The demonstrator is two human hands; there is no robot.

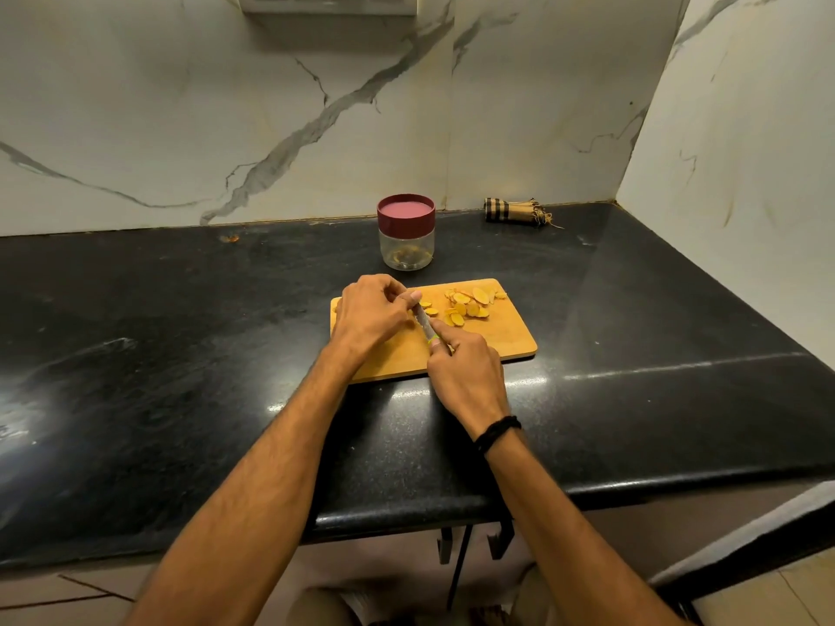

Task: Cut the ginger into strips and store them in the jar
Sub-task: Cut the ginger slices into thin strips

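A wooden cutting board (501, 336) lies on the black counter. Several yellow ginger slices (470, 305) are spread over its far right part. My right hand (465, 377) grips a knife (424, 320) by its green-marked handle, index finger along the blade's back. My left hand (370, 314) has its fingers curled at the blade's tip, pinching a small ginger piece that is mostly hidden. Behind the board stands a clear jar (406, 246) with a maroon lid (405, 212) on it.
A folded checked cloth (515, 211) lies at the back right by the marble wall. The black counter (180, 354) stretches left and right of the board; its front edge runs under my forearms.
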